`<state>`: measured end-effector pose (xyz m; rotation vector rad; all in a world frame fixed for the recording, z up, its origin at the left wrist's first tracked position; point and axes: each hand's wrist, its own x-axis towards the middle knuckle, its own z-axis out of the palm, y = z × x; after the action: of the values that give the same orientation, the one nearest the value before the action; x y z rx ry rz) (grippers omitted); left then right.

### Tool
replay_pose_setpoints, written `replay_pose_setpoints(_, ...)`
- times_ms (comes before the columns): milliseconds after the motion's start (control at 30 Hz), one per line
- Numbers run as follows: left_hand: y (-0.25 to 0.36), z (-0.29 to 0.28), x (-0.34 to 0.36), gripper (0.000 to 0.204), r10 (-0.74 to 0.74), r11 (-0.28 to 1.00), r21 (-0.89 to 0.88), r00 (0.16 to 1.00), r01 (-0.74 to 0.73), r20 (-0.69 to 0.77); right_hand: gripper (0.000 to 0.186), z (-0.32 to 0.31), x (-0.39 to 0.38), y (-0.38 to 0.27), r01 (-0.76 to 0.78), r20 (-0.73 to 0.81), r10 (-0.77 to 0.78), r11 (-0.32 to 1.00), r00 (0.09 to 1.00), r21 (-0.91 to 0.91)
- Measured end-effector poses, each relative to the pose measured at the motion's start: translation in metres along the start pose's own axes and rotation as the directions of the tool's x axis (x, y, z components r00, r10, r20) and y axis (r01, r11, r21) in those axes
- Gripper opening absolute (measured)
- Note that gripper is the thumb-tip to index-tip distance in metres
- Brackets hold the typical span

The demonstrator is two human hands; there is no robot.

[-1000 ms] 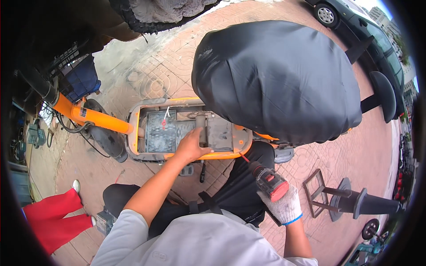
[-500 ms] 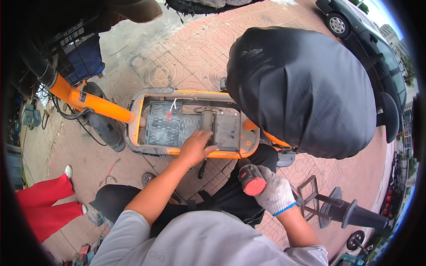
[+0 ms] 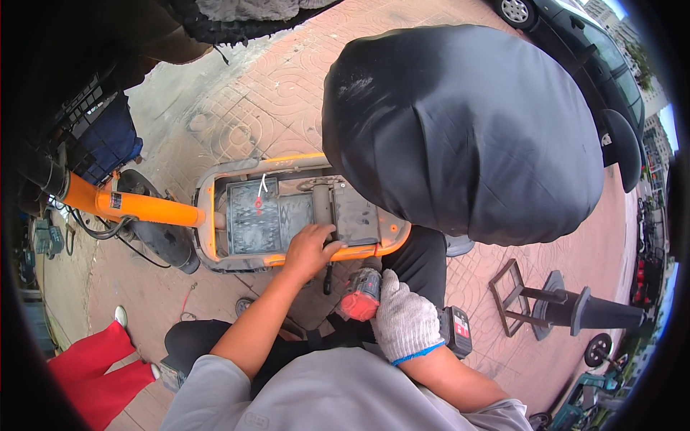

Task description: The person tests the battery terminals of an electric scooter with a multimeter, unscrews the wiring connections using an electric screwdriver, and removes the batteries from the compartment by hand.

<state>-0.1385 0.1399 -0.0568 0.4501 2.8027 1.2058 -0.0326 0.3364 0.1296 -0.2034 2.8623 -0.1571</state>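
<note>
My bare left hand (image 3: 309,251) lies on the near rim of an orange and grey scooter footboard frame (image 3: 248,263), thumb apart from the fingers. Its fingertips are beside a dark grey cover panel (image 3: 357,215) set into the frame. My right hand (image 3: 406,320), in a white knit glove with a blue cuff, is wrapped round the handle of a cordless drill (image 3: 361,293). The drill's rear is red; its battery (image 3: 460,330) sticks out right of the glove. Its front end points at the frame's near edge, but the tip is hidden.
A large scooter seat under a black cover (image 3: 460,136) overhangs the frame's right end. The orange steering column (image 3: 136,205) rises at left. A metal stand and a dark cone (image 3: 604,310) are at right. A person in red trousers (image 3: 100,370) stands at lower left. A car (image 3: 575,43) is parked beyond.
The drill has moved left with my right hand, and its battery has come into sight. My left hand stays at the near rim. The whole view has shifted slightly.
</note>
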Motion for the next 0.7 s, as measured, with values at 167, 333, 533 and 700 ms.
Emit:
replay_pose_setpoints(167,0.001,-0.003,0.002,0.050,-0.021,1.000,0.000,1.000,0.021,0.000,0.050,-0.012,0.004,0.007,-0.129,0.043,0.123,0.972,0.991,0.194)
replay_pose_setpoints(333,-0.005,0.001,0.004,0.050,-0.006,1.000,-0.019,0.999,0.007,0.040,0.045,-0.011,0.007,-0.015,-0.167,0.028,0.165,0.981,0.986,0.101)
replay_pose_setpoints(533,-0.008,0.004,0.005,0.049,-0.014,0.995,-0.096,0.997,0.021,0.076,0.039,0.003,0.021,-0.056,-0.222,-0.019,0.222,0.964,0.975,-0.143)
replay_pose_setpoints(700,-0.012,0.001,0.005,0.041,-0.013,0.991,-0.130,0.998,0.021,0.062,0.042,0.023,0.024,-0.087,-0.300,-0.009,0.301,0.944,0.953,-0.135)
